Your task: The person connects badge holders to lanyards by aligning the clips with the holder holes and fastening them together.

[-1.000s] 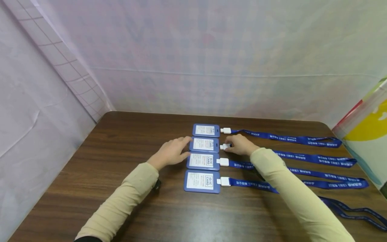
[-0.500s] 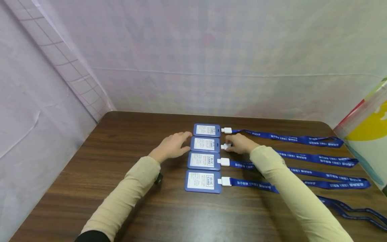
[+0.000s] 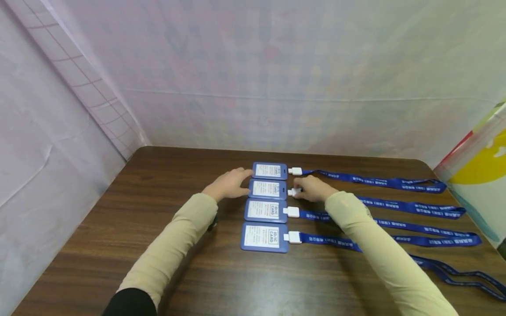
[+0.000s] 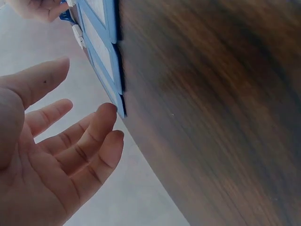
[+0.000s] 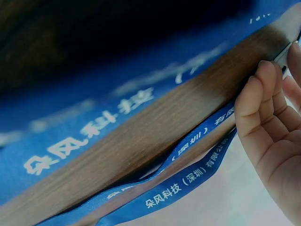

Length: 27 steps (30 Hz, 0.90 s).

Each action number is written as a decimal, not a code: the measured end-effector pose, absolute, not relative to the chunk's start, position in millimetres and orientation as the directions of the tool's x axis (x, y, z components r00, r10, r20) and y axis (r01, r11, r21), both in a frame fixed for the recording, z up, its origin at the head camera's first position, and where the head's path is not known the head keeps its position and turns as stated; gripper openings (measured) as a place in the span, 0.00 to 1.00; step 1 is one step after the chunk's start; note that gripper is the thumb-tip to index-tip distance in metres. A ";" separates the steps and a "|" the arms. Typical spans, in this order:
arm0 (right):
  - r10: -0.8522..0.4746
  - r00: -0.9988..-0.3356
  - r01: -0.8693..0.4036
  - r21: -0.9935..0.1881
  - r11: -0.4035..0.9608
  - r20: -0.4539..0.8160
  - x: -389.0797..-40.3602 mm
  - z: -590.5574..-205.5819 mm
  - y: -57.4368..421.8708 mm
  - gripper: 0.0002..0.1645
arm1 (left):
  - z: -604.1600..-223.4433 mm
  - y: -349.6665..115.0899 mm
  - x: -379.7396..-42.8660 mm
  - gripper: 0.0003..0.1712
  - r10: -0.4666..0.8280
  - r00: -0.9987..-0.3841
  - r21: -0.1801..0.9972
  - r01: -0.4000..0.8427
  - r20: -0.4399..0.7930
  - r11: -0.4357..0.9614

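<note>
Several blue ID card holders lie in a column on the table, each with a blue lanyard and white clip to its right. My left hand (image 3: 229, 183) has loosely spread fingers at the left edges of the farthest card holder (image 3: 269, 170) and the second card holder (image 3: 267, 188). In the left wrist view the left hand (image 4: 70, 141) shows a gap between thumb and fingers, with nothing in it. My right hand (image 3: 314, 188) pinches the second lanyard's white clip (image 3: 293, 192), just right of that holder's slot. Its fingers partly cover the clip.
Nearer me lie the third card holder (image 3: 265, 210) and the nearest card holder (image 3: 264, 237). Printed lanyards (image 3: 399, 183) stretch right across the brown wooden table (image 3: 221, 281), passing under the right forearm. A pale curtain (image 3: 276, 87) hangs behind the table.
My left hand has shifted away from me and slightly right, from beside the second and third card holders to beside the farthest two. The right hand keeps its place at the clip.
</note>
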State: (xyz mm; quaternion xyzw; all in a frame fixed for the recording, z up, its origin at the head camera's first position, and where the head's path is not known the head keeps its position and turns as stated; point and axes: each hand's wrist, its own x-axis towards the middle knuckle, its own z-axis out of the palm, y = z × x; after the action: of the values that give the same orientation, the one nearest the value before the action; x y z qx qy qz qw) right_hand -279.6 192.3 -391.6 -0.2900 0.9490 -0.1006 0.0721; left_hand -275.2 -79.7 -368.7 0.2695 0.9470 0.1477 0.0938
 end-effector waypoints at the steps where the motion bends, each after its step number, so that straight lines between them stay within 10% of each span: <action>1: -0.566 -0.821 -0.538 -0.232 0.811 -0.077 -279.6 -391.8 192.1 0.11 | -369.0 -78.4 -276.7 0.35 0.541 -0.835 0.325 0.487 -0.100 0.811; 27: -0.553 -0.828 -0.517 -0.256 0.817 -0.092 -279.8 -390.3 193.8 0.12 | -382.3 -52.7 -287.4 0.19 0.552 -0.817 0.221 0.514 -0.168 0.829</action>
State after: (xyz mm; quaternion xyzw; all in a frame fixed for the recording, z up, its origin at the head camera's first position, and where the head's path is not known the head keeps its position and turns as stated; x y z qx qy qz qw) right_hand -279.8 193.8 -390.3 -0.2819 0.9496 -0.1106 0.0812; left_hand -287.4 -52.7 -382.3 0.2807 0.9495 0.0832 0.1129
